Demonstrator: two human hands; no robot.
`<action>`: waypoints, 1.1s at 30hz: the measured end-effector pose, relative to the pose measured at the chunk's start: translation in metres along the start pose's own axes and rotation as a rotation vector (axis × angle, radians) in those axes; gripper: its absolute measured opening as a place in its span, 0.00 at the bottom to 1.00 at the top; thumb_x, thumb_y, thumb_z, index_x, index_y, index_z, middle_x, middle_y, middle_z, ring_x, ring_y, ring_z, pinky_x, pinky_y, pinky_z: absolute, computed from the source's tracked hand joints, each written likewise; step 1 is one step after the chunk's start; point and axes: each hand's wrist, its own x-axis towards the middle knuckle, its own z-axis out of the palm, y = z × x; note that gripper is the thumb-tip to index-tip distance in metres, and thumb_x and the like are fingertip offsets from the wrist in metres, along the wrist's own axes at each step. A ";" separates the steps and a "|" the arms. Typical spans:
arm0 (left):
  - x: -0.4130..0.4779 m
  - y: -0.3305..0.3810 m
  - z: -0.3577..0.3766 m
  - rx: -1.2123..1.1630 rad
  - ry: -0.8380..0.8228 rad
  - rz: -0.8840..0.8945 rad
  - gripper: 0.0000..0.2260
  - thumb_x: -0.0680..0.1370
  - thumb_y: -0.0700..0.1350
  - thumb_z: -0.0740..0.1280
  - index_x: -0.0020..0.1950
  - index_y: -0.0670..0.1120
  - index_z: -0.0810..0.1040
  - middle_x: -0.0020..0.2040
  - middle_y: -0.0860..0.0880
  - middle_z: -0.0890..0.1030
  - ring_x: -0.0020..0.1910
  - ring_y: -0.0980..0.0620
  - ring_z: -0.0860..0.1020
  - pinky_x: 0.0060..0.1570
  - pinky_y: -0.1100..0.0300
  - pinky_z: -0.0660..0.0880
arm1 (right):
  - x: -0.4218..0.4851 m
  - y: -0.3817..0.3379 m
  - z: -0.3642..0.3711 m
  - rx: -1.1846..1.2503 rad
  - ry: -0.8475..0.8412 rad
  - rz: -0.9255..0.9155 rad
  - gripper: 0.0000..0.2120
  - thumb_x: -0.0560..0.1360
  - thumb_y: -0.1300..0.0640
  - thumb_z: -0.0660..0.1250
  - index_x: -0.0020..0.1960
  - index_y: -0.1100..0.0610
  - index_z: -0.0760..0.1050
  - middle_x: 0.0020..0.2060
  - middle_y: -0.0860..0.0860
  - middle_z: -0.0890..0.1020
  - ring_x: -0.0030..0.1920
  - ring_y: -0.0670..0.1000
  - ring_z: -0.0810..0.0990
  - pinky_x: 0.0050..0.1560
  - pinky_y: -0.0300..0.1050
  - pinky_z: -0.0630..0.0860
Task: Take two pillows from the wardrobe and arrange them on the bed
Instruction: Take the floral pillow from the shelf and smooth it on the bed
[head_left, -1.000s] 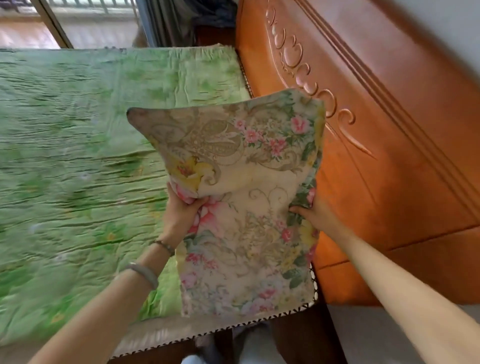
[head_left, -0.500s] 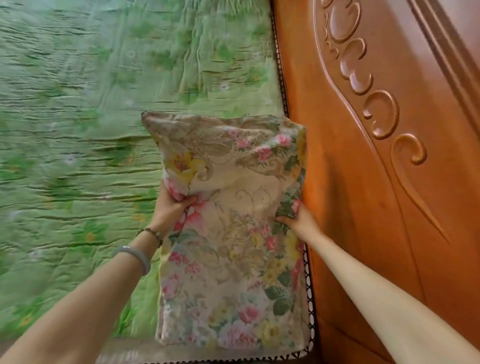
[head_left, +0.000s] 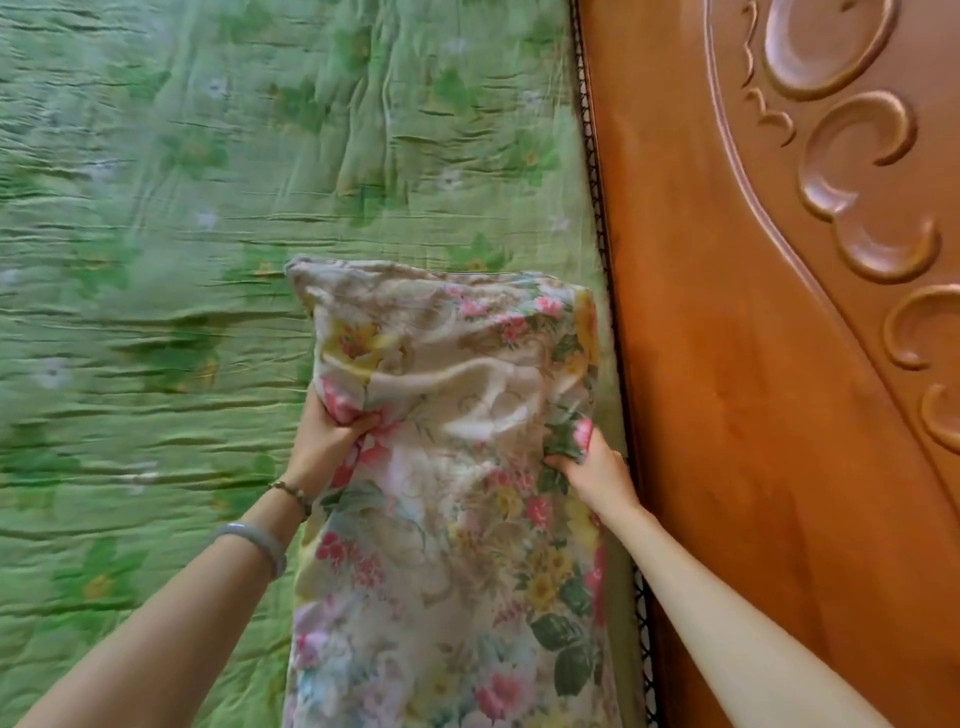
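Note:
A floral pillow (head_left: 447, 519) in cream, pink and yellow lies lengthwise on the green quilted bed (head_left: 182, 260), close beside the wooden headboard. My left hand (head_left: 327, 441) grips the pillow's left edge, with fabric bunched between the fingers. My right hand (head_left: 592, 473) pinches its right edge, in the narrow gap next to the headboard. The pillow's middle is creased between my two hands. Its near end runs out of view at the bottom. No second pillow is in sight.
The carved orange-brown headboard (head_left: 779, 389) fills the right side. A dark braided trim (head_left: 597, 208) runs along the mattress edge against it. The wrinkled green bedspread stretches left and far beyond the pillow.
The pillow has come down from mid-air onto the bed beside the headboard. Both hands kept their hold on its edges. The view has closed in on the bed.

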 end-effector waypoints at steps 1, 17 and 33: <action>0.014 -0.005 0.000 -0.001 -0.001 -0.006 0.28 0.68 0.33 0.77 0.65 0.41 0.70 0.57 0.41 0.81 0.55 0.46 0.81 0.48 0.56 0.81 | 0.012 -0.002 0.005 0.014 0.009 0.028 0.25 0.69 0.42 0.72 0.58 0.53 0.69 0.51 0.52 0.79 0.50 0.56 0.79 0.51 0.54 0.77; 0.173 -0.013 -0.008 -0.107 0.147 -0.344 0.28 0.82 0.59 0.57 0.62 0.33 0.76 0.56 0.37 0.80 0.53 0.40 0.79 0.50 0.54 0.78 | 0.209 -0.073 -0.029 0.906 0.132 0.152 0.24 0.68 0.44 0.74 0.59 0.57 0.79 0.60 0.54 0.80 0.60 0.53 0.78 0.65 0.54 0.71; 0.293 0.033 -0.034 0.014 0.522 0.045 0.07 0.75 0.48 0.73 0.41 0.47 0.80 0.34 0.54 0.76 0.33 0.57 0.73 0.37 0.60 0.72 | 0.290 -0.133 -0.057 0.664 0.670 -0.001 0.11 0.71 0.53 0.71 0.31 0.53 0.79 0.29 0.53 0.81 0.32 0.55 0.77 0.36 0.51 0.76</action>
